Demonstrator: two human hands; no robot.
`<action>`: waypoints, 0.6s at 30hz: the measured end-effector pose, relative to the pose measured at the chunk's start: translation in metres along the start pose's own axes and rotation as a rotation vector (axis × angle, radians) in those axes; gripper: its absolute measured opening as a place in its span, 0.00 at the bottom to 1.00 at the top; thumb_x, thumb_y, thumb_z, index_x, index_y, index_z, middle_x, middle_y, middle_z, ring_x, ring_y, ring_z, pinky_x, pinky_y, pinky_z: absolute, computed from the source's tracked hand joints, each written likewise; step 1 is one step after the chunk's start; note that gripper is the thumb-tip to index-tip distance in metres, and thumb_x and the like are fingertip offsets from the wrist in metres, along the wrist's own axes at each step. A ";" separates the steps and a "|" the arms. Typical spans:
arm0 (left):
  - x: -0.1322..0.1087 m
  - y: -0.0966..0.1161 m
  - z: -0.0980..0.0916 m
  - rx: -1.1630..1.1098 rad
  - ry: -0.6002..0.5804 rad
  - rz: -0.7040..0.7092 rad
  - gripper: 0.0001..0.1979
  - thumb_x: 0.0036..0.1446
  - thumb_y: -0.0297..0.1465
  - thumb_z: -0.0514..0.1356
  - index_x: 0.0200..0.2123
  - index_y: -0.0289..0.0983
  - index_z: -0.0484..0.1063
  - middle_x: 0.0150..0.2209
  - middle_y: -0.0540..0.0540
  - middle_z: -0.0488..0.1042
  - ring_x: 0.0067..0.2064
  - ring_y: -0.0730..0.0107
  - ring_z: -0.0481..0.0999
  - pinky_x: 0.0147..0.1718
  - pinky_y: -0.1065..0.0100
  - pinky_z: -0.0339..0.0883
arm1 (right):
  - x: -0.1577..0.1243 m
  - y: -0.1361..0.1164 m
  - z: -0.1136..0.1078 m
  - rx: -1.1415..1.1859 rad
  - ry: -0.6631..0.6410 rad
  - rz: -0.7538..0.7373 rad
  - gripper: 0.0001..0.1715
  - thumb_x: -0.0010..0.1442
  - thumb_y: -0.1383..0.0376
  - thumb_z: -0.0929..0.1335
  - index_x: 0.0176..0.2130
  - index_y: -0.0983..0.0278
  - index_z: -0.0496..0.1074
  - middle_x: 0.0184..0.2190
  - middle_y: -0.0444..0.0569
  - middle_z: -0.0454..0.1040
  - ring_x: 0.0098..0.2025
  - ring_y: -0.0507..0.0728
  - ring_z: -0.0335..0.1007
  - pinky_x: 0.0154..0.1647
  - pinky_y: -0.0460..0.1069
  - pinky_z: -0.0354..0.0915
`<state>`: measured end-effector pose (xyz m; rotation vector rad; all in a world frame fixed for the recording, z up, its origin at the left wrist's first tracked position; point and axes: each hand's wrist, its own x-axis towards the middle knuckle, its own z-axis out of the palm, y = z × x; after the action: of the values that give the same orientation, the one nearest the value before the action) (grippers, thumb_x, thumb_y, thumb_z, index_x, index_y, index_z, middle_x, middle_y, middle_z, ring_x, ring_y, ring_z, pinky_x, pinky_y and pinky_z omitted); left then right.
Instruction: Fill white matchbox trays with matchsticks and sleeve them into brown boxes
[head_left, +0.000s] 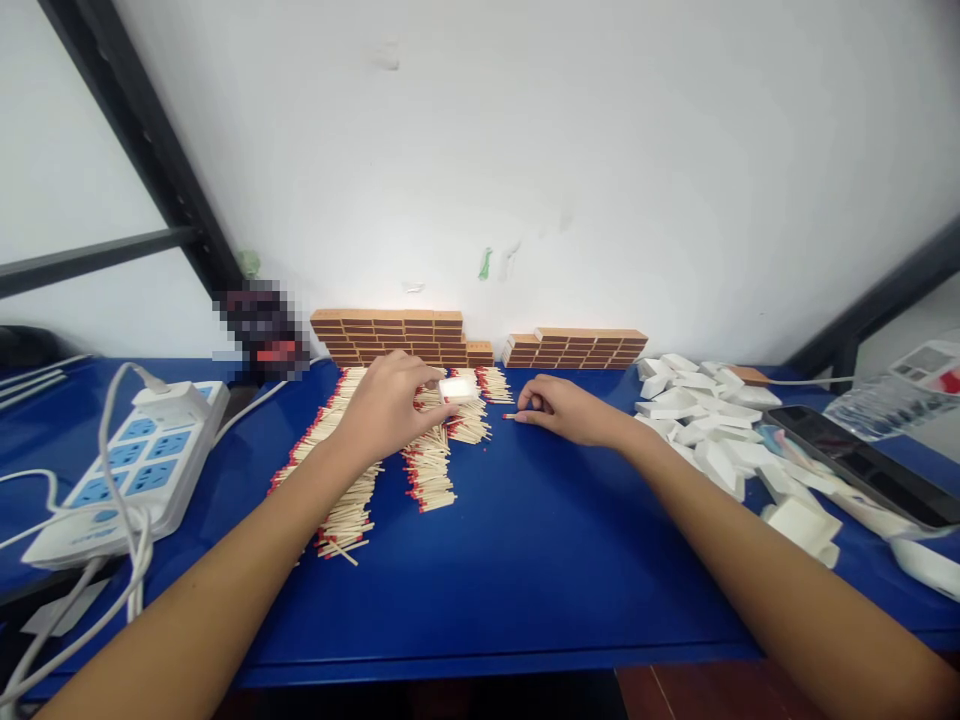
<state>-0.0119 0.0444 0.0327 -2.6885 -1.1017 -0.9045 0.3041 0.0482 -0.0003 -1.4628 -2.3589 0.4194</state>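
My left hand grips a small white matchbox tray between thumb and fingers, over the loose matches. Closed in a pinch, my right hand has a red-tipped match at its fingertips, just above or on the blue table. Piles of red-headed matches lie under and around my left hand. Behind the hands, brown matchboxes are stacked in a longer row at the left and a shorter row at the right.
White empty trays are heaped on the right of the blue table, beside a black phone and clear plastic packaging. A white power strip with cables lies at the left. A white wall stands behind.
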 end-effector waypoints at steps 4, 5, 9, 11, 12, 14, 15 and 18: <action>0.000 -0.001 0.001 0.004 -0.001 0.011 0.17 0.60 0.44 0.71 0.41 0.37 0.80 0.36 0.45 0.81 0.40 0.59 0.74 0.44 0.59 0.64 | -0.001 0.003 -0.004 -0.001 -0.041 0.027 0.08 0.63 0.60 0.71 0.37 0.63 0.77 0.35 0.50 0.75 0.36 0.58 0.69 0.37 0.51 0.62; -0.001 0.001 0.003 0.008 -0.016 0.025 0.17 0.60 0.44 0.71 0.41 0.37 0.80 0.36 0.45 0.80 0.40 0.59 0.74 0.43 0.59 0.64 | -0.001 0.003 -0.004 -0.002 -0.053 0.033 0.06 0.63 0.62 0.70 0.36 0.63 0.77 0.35 0.50 0.76 0.35 0.58 0.69 0.37 0.51 0.62; -0.004 0.006 0.010 0.014 -0.031 0.053 0.17 0.61 0.43 0.71 0.43 0.36 0.80 0.39 0.43 0.81 0.43 0.57 0.75 0.43 0.60 0.63 | -0.002 0.004 -0.003 -0.007 -0.041 0.014 0.07 0.65 0.66 0.68 0.35 0.63 0.76 0.35 0.51 0.76 0.35 0.57 0.69 0.37 0.51 0.63; -0.005 0.008 0.011 0.021 -0.026 0.059 0.17 0.61 0.44 0.71 0.43 0.35 0.80 0.39 0.43 0.81 0.43 0.57 0.75 0.43 0.59 0.63 | -0.003 0.001 -0.005 -0.012 0.003 -0.014 0.08 0.66 0.64 0.67 0.36 0.63 0.75 0.36 0.51 0.75 0.35 0.57 0.69 0.38 0.51 0.63; -0.005 0.008 0.012 0.025 -0.025 0.062 0.17 0.61 0.44 0.71 0.43 0.35 0.80 0.39 0.43 0.80 0.43 0.57 0.75 0.43 0.59 0.63 | -0.003 -0.002 -0.007 -0.013 0.040 -0.035 0.08 0.67 0.64 0.67 0.36 0.63 0.75 0.37 0.51 0.75 0.36 0.57 0.69 0.38 0.51 0.64; -0.005 0.008 0.012 0.028 -0.023 0.066 0.18 0.60 0.43 0.72 0.44 0.36 0.80 0.39 0.44 0.80 0.43 0.57 0.75 0.43 0.59 0.63 | -0.004 -0.010 -0.010 -0.010 0.140 -0.091 0.08 0.68 0.63 0.67 0.37 0.62 0.74 0.37 0.51 0.74 0.36 0.58 0.69 0.39 0.52 0.64; -0.005 0.008 0.012 0.028 -0.023 0.066 0.18 0.59 0.43 0.72 0.44 0.36 0.80 0.39 0.44 0.80 0.43 0.57 0.75 0.44 0.59 0.63 | -0.005 -0.015 -0.011 -0.007 0.197 -0.125 0.07 0.69 0.63 0.67 0.38 0.62 0.73 0.37 0.51 0.73 0.37 0.58 0.69 0.39 0.52 0.65; -0.006 0.009 0.014 0.025 -0.027 0.059 0.18 0.58 0.43 0.73 0.45 0.37 0.80 0.39 0.45 0.81 0.44 0.57 0.74 0.44 0.59 0.64 | -0.007 -0.034 -0.010 -0.013 0.317 -0.208 0.05 0.71 0.63 0.67 0.40 0.61 0.72 0.38 0.50 0.71 0.38 0.58 0.69 0.40 0.52 0.65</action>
<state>-0.0029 0.0387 0.0194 -2.7050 -1.0263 -0.8424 0.2845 0.0280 0.0217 -1.1730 -2.2272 0.1084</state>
